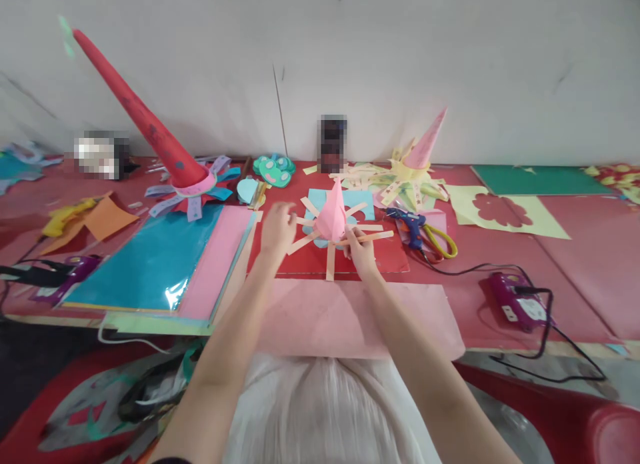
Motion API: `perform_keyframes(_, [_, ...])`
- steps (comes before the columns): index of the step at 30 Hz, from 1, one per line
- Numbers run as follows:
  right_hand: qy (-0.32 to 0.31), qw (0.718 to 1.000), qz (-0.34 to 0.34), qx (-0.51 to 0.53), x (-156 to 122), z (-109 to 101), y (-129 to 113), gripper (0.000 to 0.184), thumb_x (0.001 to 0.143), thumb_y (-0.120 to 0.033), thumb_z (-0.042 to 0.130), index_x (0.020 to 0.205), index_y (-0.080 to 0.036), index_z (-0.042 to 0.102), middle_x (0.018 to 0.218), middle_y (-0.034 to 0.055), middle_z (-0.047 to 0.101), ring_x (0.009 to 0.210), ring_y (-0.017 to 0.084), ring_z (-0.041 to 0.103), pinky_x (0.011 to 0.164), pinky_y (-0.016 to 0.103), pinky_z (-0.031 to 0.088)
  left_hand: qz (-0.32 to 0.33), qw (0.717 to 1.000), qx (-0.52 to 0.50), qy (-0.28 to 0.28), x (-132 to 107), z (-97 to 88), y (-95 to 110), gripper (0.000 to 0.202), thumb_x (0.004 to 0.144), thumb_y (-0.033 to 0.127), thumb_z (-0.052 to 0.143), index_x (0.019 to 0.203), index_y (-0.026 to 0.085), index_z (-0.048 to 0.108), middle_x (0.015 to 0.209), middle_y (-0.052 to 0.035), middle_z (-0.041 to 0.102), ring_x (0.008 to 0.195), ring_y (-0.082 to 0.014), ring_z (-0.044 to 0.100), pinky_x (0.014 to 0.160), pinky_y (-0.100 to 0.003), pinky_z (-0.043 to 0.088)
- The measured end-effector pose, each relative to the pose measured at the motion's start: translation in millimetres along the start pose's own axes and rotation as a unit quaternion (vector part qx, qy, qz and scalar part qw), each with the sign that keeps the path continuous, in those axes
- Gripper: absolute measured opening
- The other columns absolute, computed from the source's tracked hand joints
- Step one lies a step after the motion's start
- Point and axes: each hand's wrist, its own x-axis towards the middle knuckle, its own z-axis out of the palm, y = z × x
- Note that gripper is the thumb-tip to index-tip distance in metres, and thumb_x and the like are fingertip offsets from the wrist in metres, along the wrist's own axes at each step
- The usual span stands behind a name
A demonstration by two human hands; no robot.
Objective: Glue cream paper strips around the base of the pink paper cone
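Note:
A pink paper cone [332,214] stands on a light blue scalloped paper base, with pale paper strips [331,261] fanned out around it. My right hand [360,247] is at the cone's lower right, closed around a pencil [373,237] that points to the right. To the left of the cone, my left hand [279,229] hovers near the strip ends; its fingers are loosely bent and nothing shows in them. Under the cone lies a red sheet [385,259], and a large pink sheet [320,317] is in front of it.
A blue glue gun [414,229] and yellow-handled scissors [443,241] lie to the right. Another finished pink cone [427,141] and a tall red cone [150,127] stand behind. Purple power strips [517,301] trail cords. Packed coloured sheets [145,257] and a yellow glue gun [70,216] are left.

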Motion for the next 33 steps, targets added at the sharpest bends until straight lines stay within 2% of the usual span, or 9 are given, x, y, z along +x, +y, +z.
perform_keyframes(3, [0.0, 1.0, -0.001, 0.001, 0, 0, -1, 0.048, 0.073, -0.066, 0.059, 0.059, -0.021, 0.047, 0.034, -0.0091, 0.038, 0.031, 0.006, 0.032, 0.036, 0.022, 0.024, -0.1, 0.99, 0.06, 0.073, 37, 5.8, -25, 0.045, 0.086, 0.015, 0.049, 0.131, 0.01, 0.047, 0.138, -0.0188, 0.046, 0.132, -0.0288, 0.04, 0.109, -0.043, 0.033])
perform_keyframes(8, [-0.006, 1.0, -0.001, -0.013, 0, 1, -2, 0.047, 0.077, -0.063, 0.057, 0.059, -0.021, 0.046, 0.036, -0.0088, 0.038, 0.033, 0.005, 0.031, 0.037, 0.021, 0.024, -0.168, 0.977, 0.098, 0.088, 64, 7.8, -64, 0.046, 0.085, 0.016, 0.05, 0.131, 0.016, 0.05, 0.147, -0.0185, 0.032, 0.135, -0.0342, 0.032, 0.108, -0.05, 0.03])
perform_keyframes(13, [0.014, 1.0, 0.0, -0.016, 0, 2, -1, 0.045, 0.078, -0.061, 0.057, 0.06, -0.021, 0.048, 0.036, -0.0087, 0.038, 0.033, 0.005, 0.031, 0.037, 0.022, 0.024, -0.258, 0.958, 0.068, 0.101, 81, -3.4, -90, 0.036, 0.084, 0.018, 0.051, 0.118, 0.011, 0.059, 0.127, -0.0211, 0.049, 0.121, -0.0375, 0.047, 0.098, -0.052, 0.04])
perform_keyframes(18, [0.01, 1.0, -0.007, -0.01, -1, 1, 2, 0.045, 0.077, -0.063, 0.056, 0.061, -0.021, 0.049, 0.036, -0.009, 0.037, 0.034, 0.005, 0.031, 0.037, 0.022, 0.024, -0.202, 0.978, 0.017, 0.052, 90, -6.6, -97, 0.034, 0.08, 0.008, 0.046, 0.107, 0.008, 0.066, 0.109, -0.0163, 0.063, 0.107, -0.0285, 0.058, 0.095, -0.04, 0.045])
perform_keyframes(21, [0.013, 1.0, -0.008, -0.021, -2, 0, 1, 0.045, 0.078, -0.062, 0.056, 0.061, -0.021, 0.049, 0.037, -0.009, 0.037, 0.034, 0.005, 0.032, 0.038, 0.022, 0.024, -0.13, 0.988, 0.012, 0.076, 104, -19.2, -92, 0.041, 0.082, 0.006, 0.038, 0.114, 0.012, 0.063, 0.119, -0.0108, 0.062, 0.116, -0.0211, 0.054, 0.103, -0.032, 0.039])
perform_keyframes(23, [0.013, 0.999, -0.01, -0.03, -3, 0, 0, 0.044, 0.079, -0.06, 0.056, 0.06, -0.021, 0.049, 0.038, -0.0089, 0.038, 0.035, 0.006, 0.033, 0.039, 0.022, 0.025, -0.073, 0.993, 0.013, 0.095, 118, -32.2, -87, 0.044, 0.084, 0.009, 0.037, 0.122, 0.014, 0.059, 0.126, -0.0078, 0.059, 0.118, -0.0194, 0.052, 0.104, -0.031, 0.037])
perform_keyframes(25, [0.009, 0.999, -0.01, -0.04, -3, 1, -2, 0.043, 0.08, -0.058, 0.057, 0.061, -0.021, 0.049, 0.037, -0.0088, 0.038, 0.035, 0.006, 0.034, 0.04, 0.022, 0.026, -0.049, 0.996, 0.029, 0.072, 131, -44.0, -83, 0.044, 0.085, 0.013, 0.04, 0.127, 0.013, 0.054, 0.127, -0.0088, 0.058, 0.112, -0.0198, 0.055, 0.103, -0.032, 0.039])
perform_keyframes(29, [0.006, 0.999, -0.003, -0.05, -4, 2, -4, 0.043, 0.079, -0.058, 0.057, 0.061, -0.021, 0.049, 0.036, -0.009, 0.038, 0.035, 0.006, 0.034, 0.04, 0.021, 0.026, -0.077, 0.991, 0.106, 0.003, 134, -50.6, -80, 0.038, 0.085, 0.014, 0.045, 0.122, 0.014, 0.056, 0.133, -0.0115, 0.053, 0.113, -0.0238, 0.055, 0.099, -0.036, 0.04])
perform_keyframes(33, [0.007, 0.999, -0.004, -0.05, -4, 2, -4, 0.043, 0.079, -0.058, 0.058, 0.06, -0.021, 0.048, 0.036, -0.0091, 0.037, 0.035, 0.006, 0.033, 0.041, 0.021, 0.027, -0.16, 0.974, 0.158, -0.01, 112, -36.3, -83, 0.028, 0.09, 0.026, 0.047, 0.106, 0.006, 0.059, 0.114, -0.0187, 0.061, 0.113, -0.0366, 0.054, 0.09, -0.046, 0.043])
